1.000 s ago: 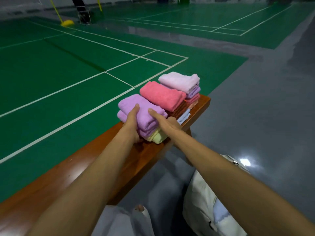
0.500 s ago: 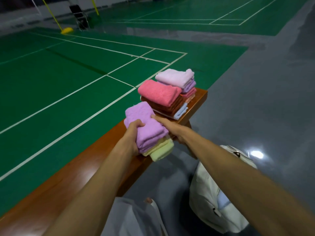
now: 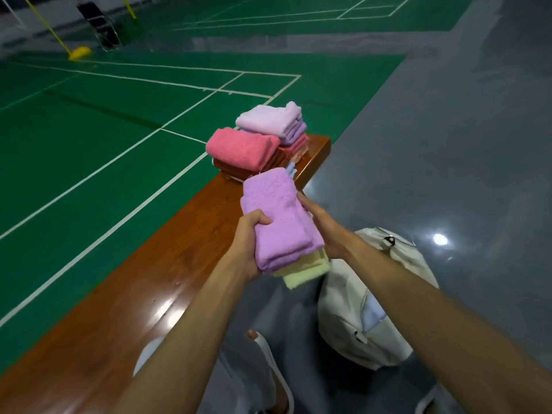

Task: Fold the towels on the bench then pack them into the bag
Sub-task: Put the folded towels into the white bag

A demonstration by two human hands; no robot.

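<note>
A small stack of folded towels, purple (image 3: 277,216) on top and pale yellow (image 3: 301,273) beneath, is lifted off the wooden bench (image 3: 179,249). My left hand (image 3: 248,243) grips its near left edge, thumb over the purple towel. My right hand (image 3: 322,225) holds the stack's right side, fingers partly hidden under it. The stack hangs over the bench's right edge, above and left of the cream bag (image 3: 373,318) on the floor. Two more folded stacks stay at the bench's far end, one topped pink (image 3: 242,147), one topped lilac (image 3: 268,119).
The bench runs from near left to far right, with green court floor (image 3: 89,138) on its left and grey floor (image 3: 433,144) on its right. My feet in white slippers (image 3: 268,366) stand beside the bag. A yellow net post base (image 3: 79,52) and a chair (image 3: 103,23) stand far back.
Both hands lifted the purple and yellow stack off the bench and carried it toward me and to the right, over the bench edge toward the bag.
</note>
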